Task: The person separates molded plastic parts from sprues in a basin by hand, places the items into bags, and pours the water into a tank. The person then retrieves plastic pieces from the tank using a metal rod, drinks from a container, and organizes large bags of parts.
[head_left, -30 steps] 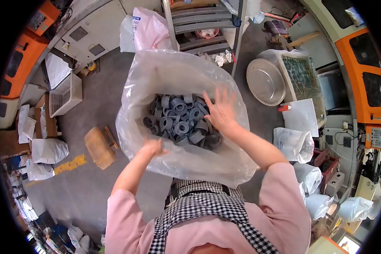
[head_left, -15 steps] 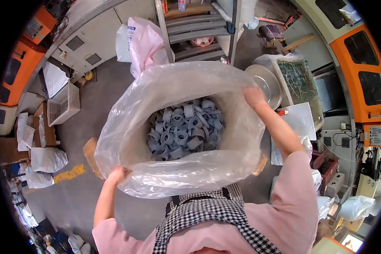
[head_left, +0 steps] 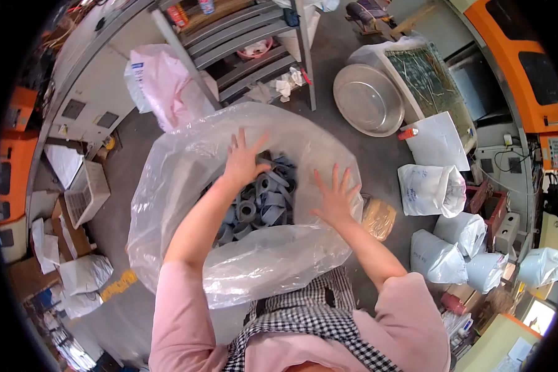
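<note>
A large clear plastic bag [head_left: 260,266] stands wide at the mouth in front of me. Inside it lies a heap of grey plastic ring-shaped fittings [head_left: 247,211]. My left hand [head_left: 245,162] reaches over the bag with fingers spread, above the far part of the heap and near the far inner wall. On the right inner side of the bag, my right hand [head_left: 336,199] has its fingers stretched out against or just over the plastic. Neither hand holds anything. My left forearm hides part of the fittings.
Beyond the bag are metal steps [head_left: 242,37] and a pink-white sack [head_left: 161,87]. A round metal basin [head_left: 369,100] lies to the right, with several white bags [head_left: 437,254] nearer. A white crate [head_left: 88,193] stands left; a taped brown package [head_left: 379,218] sits beside the bag.
Both hands have let go of the bag's rim and moved inward over its mouth, fingers spread. My view has turned and shifted, and the bag's rim has changed shape.
</note>
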`<action>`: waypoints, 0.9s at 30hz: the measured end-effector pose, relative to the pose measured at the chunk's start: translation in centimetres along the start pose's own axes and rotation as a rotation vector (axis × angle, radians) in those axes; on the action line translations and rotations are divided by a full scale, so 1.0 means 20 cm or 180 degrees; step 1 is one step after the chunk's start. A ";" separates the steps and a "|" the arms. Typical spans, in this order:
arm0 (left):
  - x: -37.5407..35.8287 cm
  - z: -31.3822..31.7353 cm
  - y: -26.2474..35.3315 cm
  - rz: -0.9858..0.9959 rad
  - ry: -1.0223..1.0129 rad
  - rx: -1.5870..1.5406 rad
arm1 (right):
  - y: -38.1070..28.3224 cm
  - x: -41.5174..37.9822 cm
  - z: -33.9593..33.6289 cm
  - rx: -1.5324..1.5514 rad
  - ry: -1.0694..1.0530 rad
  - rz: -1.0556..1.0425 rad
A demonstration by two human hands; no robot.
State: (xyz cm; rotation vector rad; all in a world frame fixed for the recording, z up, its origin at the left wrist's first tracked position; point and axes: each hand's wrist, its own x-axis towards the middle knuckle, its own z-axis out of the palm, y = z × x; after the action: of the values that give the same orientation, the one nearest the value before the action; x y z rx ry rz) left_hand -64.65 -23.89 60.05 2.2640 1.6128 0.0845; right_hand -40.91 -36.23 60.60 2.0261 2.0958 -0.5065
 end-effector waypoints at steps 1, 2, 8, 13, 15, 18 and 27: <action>0.19 0.10 -0.03 -0.0132 -0.0138 0.0198 | 0.07 0.07 0.09 0.0023 0.0005 0.0030; 0.35 0.17 -0.06 -0.0274 -0.0277 0.0406 | 0.11 0.15 0.17 -0.0075 -0.0266 0.0120; 0.86 0.54 -0.19 -0.0717 -0.0773 0.0771 | 0.37 0.53 0.89 -0.0075 -0.0633 -0.0065; 1.00 0.85 -0.28 -0.0955 -0.1158 0.0739 | 0.41 0.66 1.43 0.0118 -0.0468 -0.0293; 1.00 0.92 -0.33 -0.0960 -0.1164 0.0822 | 0.39 0.68 1.43 0.0484 -0.0496 -0.0178; 0.93 0.94 -0.45 -0.0434 -0.0623 0.0240 | 0.44 0.72 1.30 0.0981 -0.1154 -0.0288; -0.65 0.79 0.22 -0.0111 -0.4265 0.0136 | 0.40 0.71 0.83 0.1504 -0.0528 0.0062</action>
State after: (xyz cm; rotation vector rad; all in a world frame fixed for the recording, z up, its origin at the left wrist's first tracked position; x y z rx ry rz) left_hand -61.16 -41.18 48.79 1.5629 0.8520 -1.1911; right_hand -35.42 -28.91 39.13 2.1354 1.9918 -1.2188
